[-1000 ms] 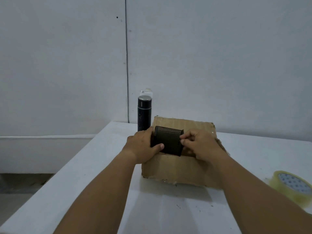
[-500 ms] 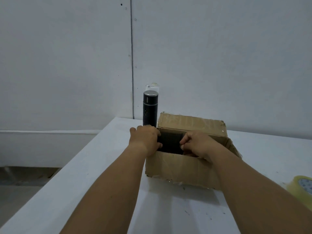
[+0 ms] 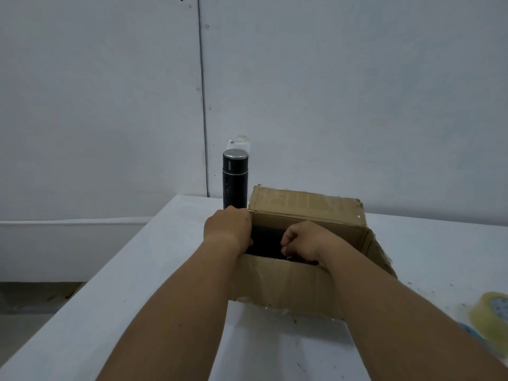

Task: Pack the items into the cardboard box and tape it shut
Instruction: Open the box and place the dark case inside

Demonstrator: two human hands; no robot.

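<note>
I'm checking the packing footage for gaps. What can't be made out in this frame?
Head view only:
- Dark item in the cardboard box: mostly hidden by both hands and the front wall.
- Left hand, right hand: their grip is unclear.
- Tape roll: blurred, cut off by the right edge.
- Clear object behind the black bottle: mostly hidden.

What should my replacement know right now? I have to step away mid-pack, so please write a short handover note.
Left hand: at the left rim of the open brown cardboard box, closed on the dark rectangular item.
Right hand: inside the box, fingers curled on the same item.
Dark item: low inside the box, left side; whether it rests on the bottom is hidden.
Black cylindrical flask with a silver cap: upright on the white table, just left of the box, unpacked.
Roll of clear tape: on the table at the right edge, untouched.
Left: release the item, pack the flask, close the flaps, tape shut.
</note>
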